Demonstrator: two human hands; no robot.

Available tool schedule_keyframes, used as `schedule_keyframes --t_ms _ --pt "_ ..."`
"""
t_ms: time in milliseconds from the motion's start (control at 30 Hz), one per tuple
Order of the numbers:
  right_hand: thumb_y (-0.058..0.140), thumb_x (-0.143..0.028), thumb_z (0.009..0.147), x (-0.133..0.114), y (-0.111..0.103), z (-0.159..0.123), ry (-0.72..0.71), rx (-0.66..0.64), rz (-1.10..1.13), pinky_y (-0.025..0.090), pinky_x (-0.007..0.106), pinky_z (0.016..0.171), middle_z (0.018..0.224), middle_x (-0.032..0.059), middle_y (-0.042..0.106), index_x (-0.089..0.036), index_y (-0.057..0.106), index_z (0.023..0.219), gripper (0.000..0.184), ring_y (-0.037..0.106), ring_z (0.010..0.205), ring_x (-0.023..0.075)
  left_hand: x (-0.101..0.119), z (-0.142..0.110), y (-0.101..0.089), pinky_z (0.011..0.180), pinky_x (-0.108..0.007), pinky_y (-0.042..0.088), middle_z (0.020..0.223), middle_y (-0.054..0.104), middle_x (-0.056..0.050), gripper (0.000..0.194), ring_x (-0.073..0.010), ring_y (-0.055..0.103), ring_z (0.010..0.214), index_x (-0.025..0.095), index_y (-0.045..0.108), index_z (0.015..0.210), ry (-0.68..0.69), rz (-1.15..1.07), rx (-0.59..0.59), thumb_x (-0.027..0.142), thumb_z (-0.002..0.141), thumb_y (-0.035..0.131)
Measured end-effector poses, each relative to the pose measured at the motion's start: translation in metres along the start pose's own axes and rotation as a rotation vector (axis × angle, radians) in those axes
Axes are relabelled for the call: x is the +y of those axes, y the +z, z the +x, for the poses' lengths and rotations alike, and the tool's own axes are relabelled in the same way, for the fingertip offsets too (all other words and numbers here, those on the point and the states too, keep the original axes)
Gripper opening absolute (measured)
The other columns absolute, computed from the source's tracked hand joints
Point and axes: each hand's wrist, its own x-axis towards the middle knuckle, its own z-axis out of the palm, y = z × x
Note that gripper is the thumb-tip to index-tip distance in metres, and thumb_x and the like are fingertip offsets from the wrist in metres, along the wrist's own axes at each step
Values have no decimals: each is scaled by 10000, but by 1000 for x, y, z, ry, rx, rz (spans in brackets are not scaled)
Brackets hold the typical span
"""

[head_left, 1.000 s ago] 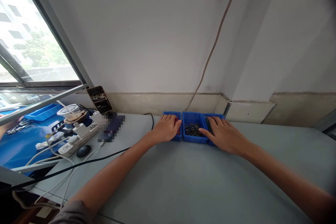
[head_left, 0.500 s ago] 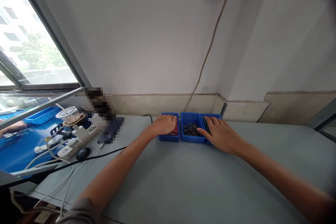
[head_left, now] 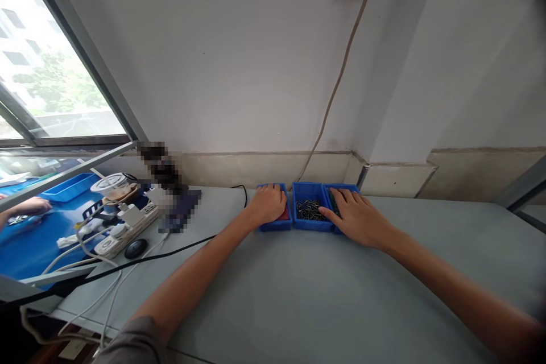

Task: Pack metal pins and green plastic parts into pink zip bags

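Side by side on a grey tabletop (head_left: 290, 296), near the back edge and close to the wall (head_left: 247, 79): three small blue bins. In the left bin (head_left: 275, 227), something red (head_left: 284, 214), mostly covered. In the middle bin (head_left: 313, 227), a loose heap of thin metal pieces (head_left: 307, 210). In the right bin (head_left: 343, 186), something dark green (head_left: 333, 199), barely showing.

Over the left bin, the left hand (head_left: 268, 203), fingers bent and close together; impossible to tell whether pinching anything. Over the right bin, the right hand (head_left: 360, 219), fingers slightly spread, thumb stretched over the middle bin's right side; again impossible to tell whether gripping.

Between left and middle bins, a narrow gap at the back. In front and to the right, a broad stretch of plain tabletop. Leftward, a black cable (head_left: 170, 253) running to the left forearm, a rounded black object (head_left: 135, 248), a white power strip (head_left: 108, 245). Beyond, on a blue surface (head_left: 25, 256), another person's hand (head_left: 36, 205) near a blue tray (head_left: 70, 187).
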Motion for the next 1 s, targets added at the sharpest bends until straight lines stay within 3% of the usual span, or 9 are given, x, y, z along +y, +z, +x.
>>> schedule_keyframes --t_ms 267,433,733,1000 --pt "223 -768 1057 0 -1 1 0 -2 14 459 599 1145 1491 265 628 -83 520 1581 912 577 1373 455 3 3 -12 1056 -486 518 1132 791 -203 482 -338 744 1109 110 733 1075 -16 9 -27 276 1136 285" --pt "231 -767 1054 0 -1 1 4 -9 17 442 587 1164 1496 259 624 -91 514 1591 909 573 1382 453 -1 5 -18 965 -455 565 1104 812 -188 512 -328 777 1013 137 762 984 -32 -22 -93 251 1127 283" --pt "216 -770 1051 0 0 0 12 -13 25 439 580 1164 1519 244 612 -117 509 1596 899 574 1379 446 -5 9 -22 930 -409 565 1178 807 -199 605 -329 775 1094 131 794 1056 -121 -76 -111 325 1141 227" --pt "240 -750 1059 0 -1 2 5 -16 19 446 577 1155 1496 254 621 -102 538 1569 877 576 1372 448 -3 7 -15 966 -385 544 1091 822 -209 643 -311 789 1050 106 809 1008 -149 -60 -105 410 1155 261"
